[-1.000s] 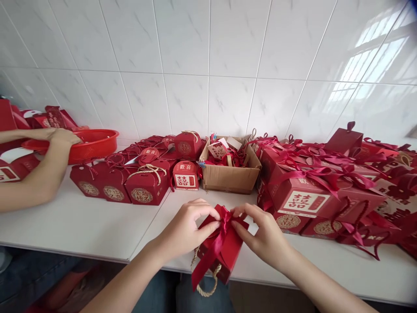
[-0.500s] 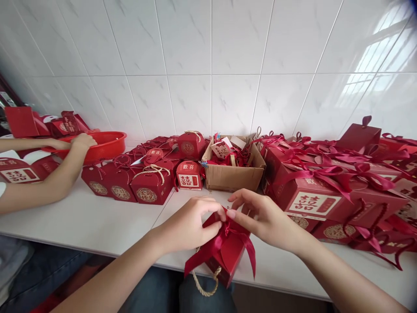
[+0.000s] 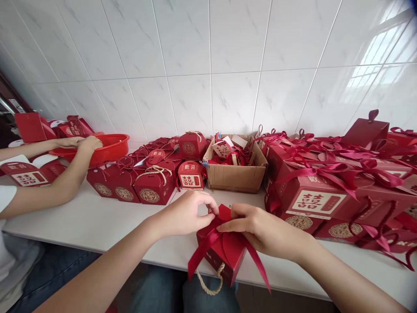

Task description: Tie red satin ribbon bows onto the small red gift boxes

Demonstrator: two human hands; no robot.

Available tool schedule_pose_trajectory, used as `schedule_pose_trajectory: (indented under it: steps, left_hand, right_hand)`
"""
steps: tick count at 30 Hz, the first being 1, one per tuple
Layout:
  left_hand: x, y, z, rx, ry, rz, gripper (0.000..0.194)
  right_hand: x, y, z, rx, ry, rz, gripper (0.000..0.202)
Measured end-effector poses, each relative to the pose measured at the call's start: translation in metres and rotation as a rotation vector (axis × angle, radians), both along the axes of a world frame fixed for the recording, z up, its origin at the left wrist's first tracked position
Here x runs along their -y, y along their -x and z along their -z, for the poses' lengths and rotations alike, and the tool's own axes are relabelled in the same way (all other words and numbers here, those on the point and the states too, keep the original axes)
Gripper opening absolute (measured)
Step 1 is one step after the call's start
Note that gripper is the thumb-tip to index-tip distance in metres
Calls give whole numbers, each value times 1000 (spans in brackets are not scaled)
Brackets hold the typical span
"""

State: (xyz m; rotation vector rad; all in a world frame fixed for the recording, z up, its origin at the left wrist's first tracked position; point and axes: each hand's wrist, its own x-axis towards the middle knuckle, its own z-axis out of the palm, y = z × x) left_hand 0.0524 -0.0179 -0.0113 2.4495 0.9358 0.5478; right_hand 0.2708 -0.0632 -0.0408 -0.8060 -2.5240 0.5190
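At lower centre of the frame, below the table edge: jeans, two legs. Directly above, one red box, reaching over the near edge of a white table; rope handle hanging in a loop from its near end. Ribbon, dark red, across the box top, two tails trailing left and right. Left hand: thumb and forefinger pinching the ribbon. Right hand: fingers bent over the ribbon's middle; whether they grip it cannot be told. At right of the frame, stacked boxes with bows. At centre left, grouped boxes, some rope-handled. At centre, one open carton, filled with red pieces and tags. At far left, a co-worker's hands at a red basin. Across the top, tiled wall, window reflection at upper right.
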Motion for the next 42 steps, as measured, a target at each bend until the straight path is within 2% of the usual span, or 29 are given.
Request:
schedule_pose_trajectory:
  steps: [3, 9, 15, 19, 23, 27, 35, 42]
  left_hand:
    - [-3, 3, -2, -24, 2, -10, 17]
    - [-1, 4, 1, -35, 49, 103, 12]
    - [1, 4, 4, -59, 91, 139, 4]
    - [-2, 4, 5, -32, 164, 143, 14]
    - [-6, 5, 8, -44, 106, 124, 23]
    - [-7, 6, 12, -43, 56, 139, 15]
    - [0, 3, 17, 56, 91, 26, 23]
    - [-2, 4, 33, 105, 98, -66, 27]
  right_hand:
    - [1, 0, 1, -18, 21, -28, 43]
    - [1, -1, 1, -52, 26, -33, 45]
    - [1, 0, 4, -58, 35, -34, 47]
    - [1, 0, 5, -59, 30, -32, 47]
    - [2, 1, 4, -75, 32, -39, 48]
    - [3, 1, 3, -64, 39, -31, 48]
    - [4, -1, 4, -44, 49, -25, 50]
    - [2, -3, 7, -38, 37, -57, 41]
